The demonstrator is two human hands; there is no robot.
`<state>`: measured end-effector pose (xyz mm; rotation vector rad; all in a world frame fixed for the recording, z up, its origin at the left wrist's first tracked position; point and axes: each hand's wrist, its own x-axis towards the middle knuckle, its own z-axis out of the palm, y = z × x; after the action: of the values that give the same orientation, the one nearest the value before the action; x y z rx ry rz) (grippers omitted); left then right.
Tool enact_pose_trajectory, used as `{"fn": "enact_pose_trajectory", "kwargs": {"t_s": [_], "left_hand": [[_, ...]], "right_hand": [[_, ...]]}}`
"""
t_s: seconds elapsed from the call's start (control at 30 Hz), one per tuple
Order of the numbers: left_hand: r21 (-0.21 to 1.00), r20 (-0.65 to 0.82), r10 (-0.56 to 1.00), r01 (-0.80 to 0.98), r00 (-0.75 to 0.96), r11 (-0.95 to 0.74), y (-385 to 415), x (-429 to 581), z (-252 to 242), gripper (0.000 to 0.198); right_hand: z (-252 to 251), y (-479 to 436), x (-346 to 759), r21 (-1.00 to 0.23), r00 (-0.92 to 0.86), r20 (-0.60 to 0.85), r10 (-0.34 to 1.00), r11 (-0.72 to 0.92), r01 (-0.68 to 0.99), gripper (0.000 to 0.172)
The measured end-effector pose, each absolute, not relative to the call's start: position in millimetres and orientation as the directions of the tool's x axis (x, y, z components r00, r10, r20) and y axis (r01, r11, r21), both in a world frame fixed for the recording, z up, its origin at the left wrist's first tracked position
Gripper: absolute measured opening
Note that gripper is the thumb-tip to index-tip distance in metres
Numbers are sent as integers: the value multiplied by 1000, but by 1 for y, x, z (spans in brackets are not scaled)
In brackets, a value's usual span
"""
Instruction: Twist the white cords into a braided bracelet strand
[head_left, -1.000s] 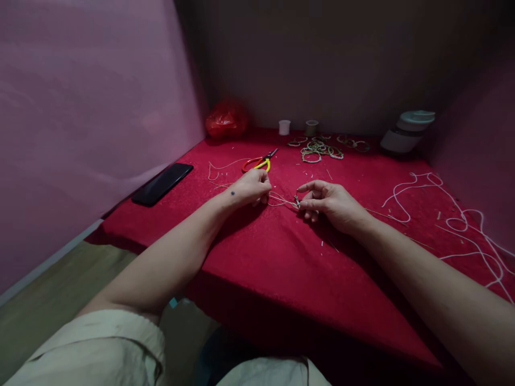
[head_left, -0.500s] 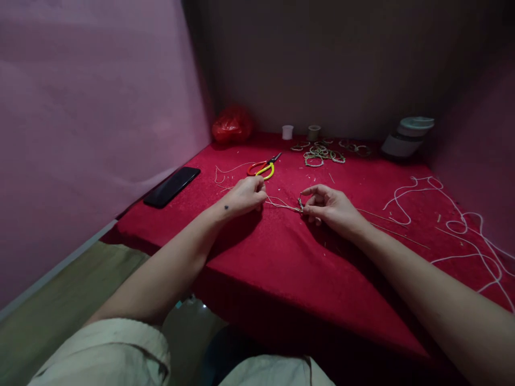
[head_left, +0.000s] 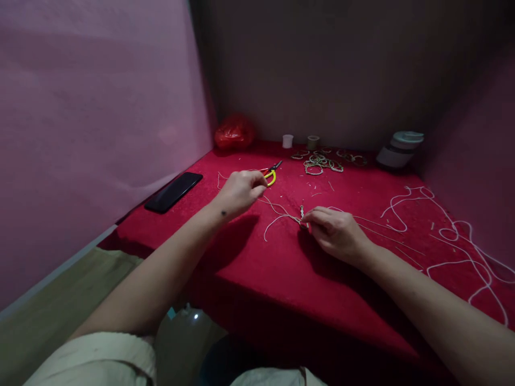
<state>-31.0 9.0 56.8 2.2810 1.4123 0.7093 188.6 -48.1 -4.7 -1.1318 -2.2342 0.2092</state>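
Observation:
My right hand (head_left: 336,230) pinches a small braided cord bracelet (head_left: 302,214) near the middle of the red-covered table. Thin loose strands (head_left: 281,213) run from it to the left, and one pale end curls toward the front. My left hand (head_left: 243,191) is raised over the table, its fingers bent and its thumb a little apart, with no cord visible in it. Just beyond its fingertips lie scissors (head_left: 272,174) with a yellow and a red handle; the hand partly covers the red one. Whether the fingers touch the scissors is unclear.
A black phone (head_left: 174,192) lies at left. Along the back are a red plastic bag (head_left: 234,132), two small spools (head_left: 287,141), several finished cord loops (head_left: 317,162) and a lidded cup (head_left: 400,150). Long white cord (head_left: 456,231) sprawls at right, near cut scraps.
My left hand has let go of the strands and moved up and slightly left, over the scissors' handles. The strands have spread out on the cloth. My right hand has turned, still pinching the bracelet.

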Motion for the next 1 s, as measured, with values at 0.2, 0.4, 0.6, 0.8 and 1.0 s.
{"fn": "enact_pose_trajectory", "kwargs": {"t_s": [0.2,0.4,0.6,0.8,1.0], "left_hand": [[350,55,679,622,733,-700,43,-3,41,21],[562,-113,622,566,775,-604,55,-5,20,14],[455,-138,622,607,771,-652,50,-3,20,6],[372,-76,593,574,802,-729,48,-6,15,8],[434,-111,586,569,803,-698,49,-9,17,7]], "right_hand": [[6,-29,222,-457,-223,529,819,496,738,20],[1,-7,252,-414,-217,349,911,358,837,16],[-10,5,251,-210,-307,255,917,363,908,12],[12,-9,244,-92,-312,215,926,337,937,15],[50,-39,241,-327,-427,-235,873,342,881,22]]}}
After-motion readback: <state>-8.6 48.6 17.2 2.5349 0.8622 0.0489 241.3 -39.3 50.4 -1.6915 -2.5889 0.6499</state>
